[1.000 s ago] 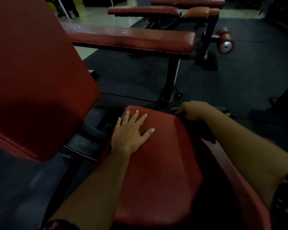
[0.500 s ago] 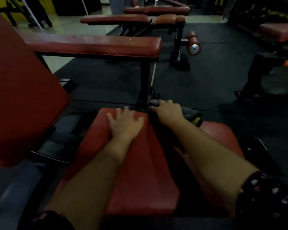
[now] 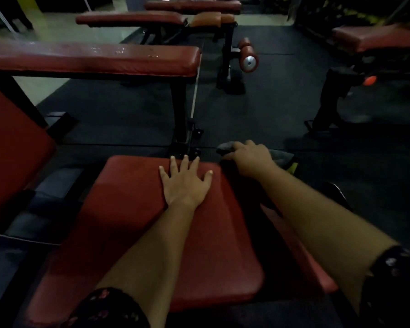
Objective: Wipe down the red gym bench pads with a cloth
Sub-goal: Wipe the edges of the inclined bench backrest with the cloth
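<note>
You've got two hands and one cloth in play here. Your left hand [image 3: 186, 183] lies flat, fingers spread, on the far end of the seat pad [image 3: 152, 233], fingertips right at its far edge. Your right hand [image 3: 252, 159] is curled down over the dark grey cloth [image 3: 281, 155] at the seat pad's far right corner (cloth pokes out on both sides of the hand).

I count six red pads:
- the seat pad itself
- a tilted back pad [image 3: 12, 150] to its left
- three beyond it in a row: nearest bench pad [image 3: 92, 58], second bench pad [image 3: 130, 18], third bench pad [image 3: 192, 4]
- a right-side pad [image 3: 376, 39] far off to the right

A black bench post [image 3: 181, 110] stands just past the seat pad's far edge, with two foot rollers [image 3: 247, 55] further beyond. The dark floor mat [image 3: 258, 110] beyond the seat pad's right corner is open
</note>
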Tool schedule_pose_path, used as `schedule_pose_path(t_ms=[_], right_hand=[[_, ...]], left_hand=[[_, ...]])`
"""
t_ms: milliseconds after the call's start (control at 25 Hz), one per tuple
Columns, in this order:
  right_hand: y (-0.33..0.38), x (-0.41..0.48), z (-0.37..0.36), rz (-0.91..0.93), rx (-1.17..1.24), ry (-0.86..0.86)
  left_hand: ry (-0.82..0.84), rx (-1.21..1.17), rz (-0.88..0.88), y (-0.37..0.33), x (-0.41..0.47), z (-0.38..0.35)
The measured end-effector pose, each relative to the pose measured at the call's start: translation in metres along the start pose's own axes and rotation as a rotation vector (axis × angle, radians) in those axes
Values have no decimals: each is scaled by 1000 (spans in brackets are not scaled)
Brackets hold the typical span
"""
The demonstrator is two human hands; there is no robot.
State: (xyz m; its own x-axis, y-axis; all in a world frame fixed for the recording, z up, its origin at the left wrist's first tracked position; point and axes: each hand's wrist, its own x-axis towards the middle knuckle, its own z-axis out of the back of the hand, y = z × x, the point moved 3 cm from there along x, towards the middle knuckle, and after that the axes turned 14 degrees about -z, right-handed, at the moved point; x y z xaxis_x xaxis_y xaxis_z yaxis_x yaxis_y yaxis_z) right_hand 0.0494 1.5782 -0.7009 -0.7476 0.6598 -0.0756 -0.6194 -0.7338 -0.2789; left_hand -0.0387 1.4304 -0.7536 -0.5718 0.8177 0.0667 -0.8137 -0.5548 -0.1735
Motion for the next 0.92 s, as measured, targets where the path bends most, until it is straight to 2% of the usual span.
schedule_pose_path(t_ms=[80,200,280,360,400,480,640,920], right_hand=[[-7,-13,-2,23,37,-92],[-66,-31,-19,-127,59,-37],[-83,-41,-24,-233,77,-7],[-71,-45,-25,-194,82,-72],[-68,-47,-26,-149,69,-132],[-84,-51,-34,-119,118,-186],[-136,-63,-64,-329,331,27],[-132,-64,-78,-387,591,51]], left_hand=[[6,-4,2,-1,0,3],[21,-23,-16,-1,-4,2],[-28,-53,-182,-6,-4,11],[-42,-63,-439,-33,-1,22],[-37,-75,-505,-55,0,24],[3,-94,-512,-96,-2,16],[122,-20,-443,-113,-13,-13],[80,-18,-478,-110,-9,-16]])
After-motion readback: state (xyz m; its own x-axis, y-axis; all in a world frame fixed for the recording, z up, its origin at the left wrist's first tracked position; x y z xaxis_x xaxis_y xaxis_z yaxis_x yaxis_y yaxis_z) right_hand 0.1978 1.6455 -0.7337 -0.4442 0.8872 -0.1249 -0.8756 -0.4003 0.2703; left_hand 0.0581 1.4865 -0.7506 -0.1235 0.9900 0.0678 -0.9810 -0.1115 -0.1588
